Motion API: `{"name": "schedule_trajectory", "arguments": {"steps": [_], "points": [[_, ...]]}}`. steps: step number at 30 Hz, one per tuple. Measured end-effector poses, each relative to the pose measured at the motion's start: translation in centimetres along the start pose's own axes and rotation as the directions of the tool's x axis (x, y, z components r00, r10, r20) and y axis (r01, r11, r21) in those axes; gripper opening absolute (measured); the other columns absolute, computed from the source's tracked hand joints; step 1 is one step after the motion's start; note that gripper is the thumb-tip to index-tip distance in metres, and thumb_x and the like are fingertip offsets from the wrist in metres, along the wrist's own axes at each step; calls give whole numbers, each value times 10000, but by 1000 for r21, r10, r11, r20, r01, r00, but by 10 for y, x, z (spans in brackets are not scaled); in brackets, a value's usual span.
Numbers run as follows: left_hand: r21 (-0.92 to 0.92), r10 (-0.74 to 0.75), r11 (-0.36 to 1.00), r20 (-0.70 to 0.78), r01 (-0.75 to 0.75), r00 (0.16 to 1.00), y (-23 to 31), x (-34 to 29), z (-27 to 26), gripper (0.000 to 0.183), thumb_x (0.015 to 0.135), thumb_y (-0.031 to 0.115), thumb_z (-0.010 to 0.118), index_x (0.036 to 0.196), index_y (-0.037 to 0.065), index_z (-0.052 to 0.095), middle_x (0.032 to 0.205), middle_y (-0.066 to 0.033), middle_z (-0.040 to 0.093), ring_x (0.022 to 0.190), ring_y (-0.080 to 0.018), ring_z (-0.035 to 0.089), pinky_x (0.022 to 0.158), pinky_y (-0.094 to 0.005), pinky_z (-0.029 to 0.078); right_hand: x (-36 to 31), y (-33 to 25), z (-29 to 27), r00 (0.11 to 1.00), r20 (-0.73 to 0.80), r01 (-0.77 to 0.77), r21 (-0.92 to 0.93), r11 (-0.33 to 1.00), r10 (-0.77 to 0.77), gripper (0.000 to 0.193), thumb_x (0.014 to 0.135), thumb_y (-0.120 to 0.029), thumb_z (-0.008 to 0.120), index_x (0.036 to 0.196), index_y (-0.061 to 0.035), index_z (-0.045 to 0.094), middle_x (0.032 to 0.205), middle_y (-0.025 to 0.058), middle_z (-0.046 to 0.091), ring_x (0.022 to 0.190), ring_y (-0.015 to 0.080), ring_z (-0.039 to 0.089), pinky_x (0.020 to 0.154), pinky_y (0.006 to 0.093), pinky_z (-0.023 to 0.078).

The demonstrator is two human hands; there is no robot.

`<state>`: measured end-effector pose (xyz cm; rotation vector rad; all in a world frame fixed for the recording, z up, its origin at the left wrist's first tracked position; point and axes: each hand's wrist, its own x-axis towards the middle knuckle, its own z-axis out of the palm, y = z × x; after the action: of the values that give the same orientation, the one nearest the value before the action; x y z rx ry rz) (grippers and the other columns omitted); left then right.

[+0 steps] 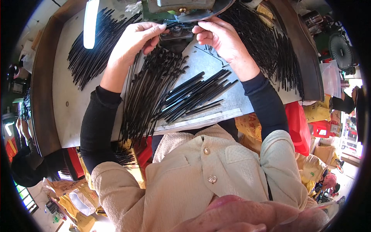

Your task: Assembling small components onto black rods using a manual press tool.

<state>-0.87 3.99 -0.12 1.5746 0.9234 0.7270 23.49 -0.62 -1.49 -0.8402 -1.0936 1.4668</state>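
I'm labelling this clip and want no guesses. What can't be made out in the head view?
- What the left hand and right hand pinch: their fingers cover it at the machine's black clamp.
- The machine: cut off by the top edge.
- The black rods: the near ends hang past the table edge.
- The surrounding room: warped and too small near the rim.

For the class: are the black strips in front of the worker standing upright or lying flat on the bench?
Lying flat: the black strips rest lengthwise in loose piles on the bench.
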Motion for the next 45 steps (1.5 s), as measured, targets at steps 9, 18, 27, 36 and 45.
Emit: {"name": "schedule_trajectory", "arguments": {"steps": [9,18,27,36,45], "points": [[-75,-80,994,57,84,995,5,2,-1,327,848,312,631,883,-11,664,502,50,400,412,-33,360,402,-202,262,2,1,-4,999,-23,-44,40,998,45,173,881,-103,558,1011,10,578,874,153,655,725,193,665,634,271,562],[4,-24,1000,27,24,999,16,-2,1,327,852,310,618,877,-13,665,468,52,360,398,-34,343,401,-206,239,6,4,-8,999,-25,-44,88,995,46,225,886,-128,550,1068,1,570,920,158,652,756,195,661,647,277,562],[288,-10,956,213,-52,977,18,-14,-6,410,844,389,604,906,-10,675,437,26,407,371,-42,372,398,-204,287,-18,-12,28,962,173,262,-808,527,-212,209,798,-119,672,984,-30,634,840,57,658,777,116,619,706,257,485],[349,-39,937,153,-18,987,14,-35,-27,417,849,459,583,857,47,645,567,7,533,447,-25,461,412,-167,353,-27,-6,36,956,240,285,-894,347,-167,195,826,-180,620,983,-69,653,749,93,650,629,184,617,599,278,478],[650,-98,752,-49,106,994,1,-73,-51,353,822,340,630,966,18,642,643,-28,599,463,-69,509,429,-191,387,-30,-8,44,980,188,112,-802,587,70,248,855,-163,589,1037,2,621,611,25,579,581,70,550,576,226,445]]}}
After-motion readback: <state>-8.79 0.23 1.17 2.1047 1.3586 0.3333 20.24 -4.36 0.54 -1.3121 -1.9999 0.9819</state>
